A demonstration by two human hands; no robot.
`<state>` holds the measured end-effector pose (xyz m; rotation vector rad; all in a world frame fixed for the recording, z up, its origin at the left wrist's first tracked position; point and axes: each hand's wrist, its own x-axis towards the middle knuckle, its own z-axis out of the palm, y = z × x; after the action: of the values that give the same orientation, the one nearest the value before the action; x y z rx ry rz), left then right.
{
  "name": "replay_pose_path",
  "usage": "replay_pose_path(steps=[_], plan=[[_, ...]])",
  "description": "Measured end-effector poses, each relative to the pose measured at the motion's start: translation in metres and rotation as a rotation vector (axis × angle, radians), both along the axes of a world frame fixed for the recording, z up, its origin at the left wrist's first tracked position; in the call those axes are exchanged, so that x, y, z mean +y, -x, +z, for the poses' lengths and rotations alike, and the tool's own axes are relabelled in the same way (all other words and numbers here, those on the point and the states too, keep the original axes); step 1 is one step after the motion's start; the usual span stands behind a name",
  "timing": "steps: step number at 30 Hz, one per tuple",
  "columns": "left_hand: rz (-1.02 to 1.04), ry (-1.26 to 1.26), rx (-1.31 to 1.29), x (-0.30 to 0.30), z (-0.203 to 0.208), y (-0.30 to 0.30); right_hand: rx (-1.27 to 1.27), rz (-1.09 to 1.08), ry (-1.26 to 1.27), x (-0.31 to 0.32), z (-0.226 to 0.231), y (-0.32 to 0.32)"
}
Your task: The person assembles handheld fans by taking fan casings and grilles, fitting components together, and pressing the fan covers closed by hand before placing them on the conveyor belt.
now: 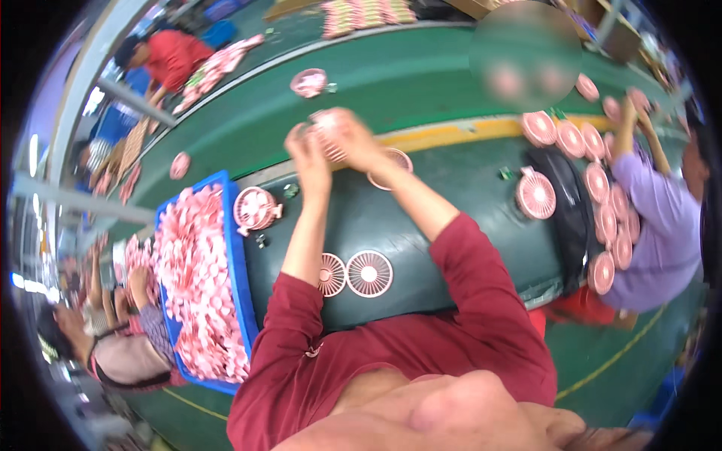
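Note:
Both my hands are raised at the far edge of the work table, holding a round pink fan (329,135) with a slatted grille. My left hand (306,155) grips its left side, and my right hand (359,147), smeared by motion, covers its right side. Under my right wrist a pink ring-shaped fan part (394,162) lies partly hidden. Closer to my body are two flat pink fan grilles (369,273), side by side, one partly covered by my left arm. Left of that arm sits an uncovered pink fan housing (256,209) with its blades showing, beside a small green part (291,190).
A blue crate (239,282) heaped with pink fan blades (199,263) stands at my left. Beyond the table runs a green conveyor belt (421,86) carrying pink parts. On the right are a pink fan (535,193), a black bag (560,210) and a co-worker in purple (654,218).

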<state>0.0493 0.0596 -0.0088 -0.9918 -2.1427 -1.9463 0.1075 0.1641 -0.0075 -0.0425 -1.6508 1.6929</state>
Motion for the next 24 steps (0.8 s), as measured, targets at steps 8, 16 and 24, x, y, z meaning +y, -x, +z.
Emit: replay_pose_path(steps=[8,16,24], plan=[[0.099,0.482,0.395,0.041,-0.024,0.097,-0.498,-0.780,-0.862,0.061,-0.003,-0.063],[0.177,0.985,0.578,0.099,-0.025,0.168,-0.897,-0.137,-1.122,0.017,0.010,-0.078],[-0.036,1.070,0.702,0.106,0.004,0.153,-0.801,-0.213,-0.979,0.017,0.001,-0.070]])
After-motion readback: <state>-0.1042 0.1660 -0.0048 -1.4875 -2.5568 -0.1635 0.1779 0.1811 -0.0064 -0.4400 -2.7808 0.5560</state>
